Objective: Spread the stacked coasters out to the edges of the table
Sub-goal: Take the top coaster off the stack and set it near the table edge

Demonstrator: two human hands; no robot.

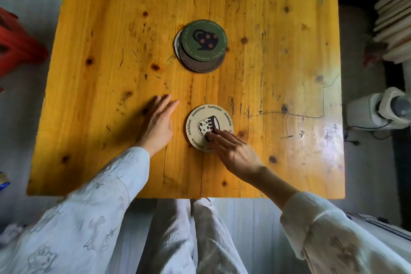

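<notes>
The left hand (159, 123) lies flat, palm down, fingers extended together. The right hand (233, 150) reaches forward, fingertips (211, 135) pressing down, fingers spread.

One cream coaster (209, 128), one stack of coasters (201, 48), two hands, one table (111, 51)

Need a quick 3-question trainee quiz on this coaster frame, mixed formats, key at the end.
1. True or false: the right hand has its fingertips on the cream coaster.
2. Multiple choice: the top of the remaining stack is a) green b) red c) blue.
3. Fill in: the left hand lies flat on the ____, touching no coaster.

Key: 1 true; 2 a; 3 table.
</notes>
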